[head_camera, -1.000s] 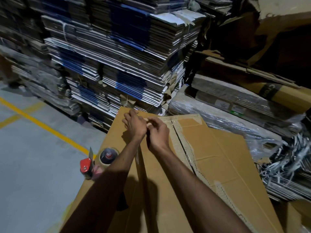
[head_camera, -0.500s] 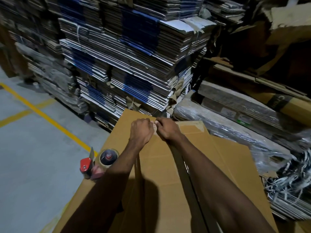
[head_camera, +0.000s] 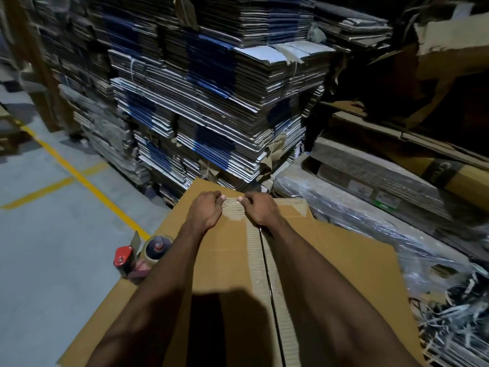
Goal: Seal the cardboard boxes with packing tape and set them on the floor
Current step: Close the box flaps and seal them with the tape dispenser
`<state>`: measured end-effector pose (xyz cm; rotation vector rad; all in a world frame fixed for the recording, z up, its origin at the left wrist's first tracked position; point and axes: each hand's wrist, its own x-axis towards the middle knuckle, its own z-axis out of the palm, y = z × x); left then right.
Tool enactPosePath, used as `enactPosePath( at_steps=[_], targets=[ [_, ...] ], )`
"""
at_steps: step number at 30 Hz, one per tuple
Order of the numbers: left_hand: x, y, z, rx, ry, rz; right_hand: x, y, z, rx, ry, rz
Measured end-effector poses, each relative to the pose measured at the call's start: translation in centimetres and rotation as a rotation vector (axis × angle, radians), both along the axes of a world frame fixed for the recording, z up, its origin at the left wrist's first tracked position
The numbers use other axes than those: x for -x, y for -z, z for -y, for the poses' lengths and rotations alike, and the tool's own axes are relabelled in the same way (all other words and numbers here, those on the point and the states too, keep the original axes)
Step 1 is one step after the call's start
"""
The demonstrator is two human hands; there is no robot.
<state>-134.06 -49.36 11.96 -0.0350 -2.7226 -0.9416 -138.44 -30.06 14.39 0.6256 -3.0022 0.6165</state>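
Your two bare forearms reach away from you across the top of a large brown cardboard box [head_camera: 227, 260], which fills the near centre of the view. Your left hand [head_camera: 205, 211] and right hand [head_camera: 260, 209] sit side by side at the box's far edge, fingers curled over that edge and thumbs pointing toward each other. Each hand grips the far end of a top flap. Between them the paper skin is torn away, baring pale ribbed corrugation that runs as a strip along the centre seam [head_camera: 266, 266] back toward you. The two flaps meet at that seam, a thin dark line.

On the box's left edge, near your left forearm, rests a tape dispenser [head_camera: 140, 256] with a red plastic body and a roll of packing tape on it. Left of the box lies grey concrete floor [head_camera: 50, 247] marked with yellow lines [head_camera: 76, 176].

Directly beyond the box, close to its far edge, rises a tall stack of flattened cartons [head_camera: 211, 102], layered brown, white and blue edges bound with strapping. To the right are bundles wrapped in crinkled clear plastic film [head_camera: 375, 223], and a flat cardboard sheet [head_camera: 352, 250] pokes out from under the box's right side. Loose strapping lies tangled at the near right [head_camera: 457, 313].
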Motion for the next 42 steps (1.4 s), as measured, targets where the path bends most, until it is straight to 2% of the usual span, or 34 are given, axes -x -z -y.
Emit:
enactPosePath(
  at_steps=[2, 6, 10, 13, 14, 18, 22, 25, 28, 31, 34, 39, 42],
  targets=[
    [0.2, 0.1, 0.1, -0.008, 0.014, 0.001, 0.1, -0.3, -0.3, -0.046, -0.004, 0.010],
    [0.4, 0.2, 0.4, -0.012, 0.050, -0.011, -0.3, 0.3, -2.1, -0.180, 0.073, -0.138],
    [0.3, 0.2, 0.6, -0.012, 0.043, -0.013, 1.3, -1.2, -3.8, -0.014, 0.132, 0.201],
    [0.4, 0.3, 0.7, -0.028, 0.034, -0.010, 1.8, -0.9, -5.9, -0.212, 0.100, 0.077],
    [0.4, 0.3, 0.7, -0.028, 0.037, -0.010, 1.9, -0.8, -6.4, -0.216, 0.095, 0.058],
    [0.2, 0.0, 0.5, -0.024, 0.044, -0.022, 3.8, -2.1, -8.3, -0.043, 0.161, 0.339],
    [0.6, 0.0, 0.5, -0.029, 0.030, -0.010, 4.1, 0.2, -9.0, -0.067, 0.260, 0.091],
    [0.8, 0.4, 0.5, -0.030, 0.027, -0.009, 2.5, 0.3, -8.1, -0.090, 0.353, 0.000],
    [0.9, 0.6, 0.6, -0.031, 0.032, 0.007, 2.3, -0.6, -8.1, -0.145, 0.341, 0.040],
    [0.6, 0.5, 0.6, -0.023, 0.031, -0.001, 2.7, -1.7, -8.4, -0.198, 0.280, 0.168],
    [0.2, 0.4, 0.7, -0.033, 0.023, -0.009, 3.4, -2.3, -9.1, -0.109, 0.267, 0.277],
    [0.2, 0.2, 0.8, -0.051, 0.018, -0.009, 4.1, -2.3, -11.4, 0.269, 0.317, 0.482],
    [0.5, 0.5, 1.1, -0.069, 0.035, -0.013, 3.7, -0.3, -13.1, 0.517, 0.309, 0.505]
  ],
)
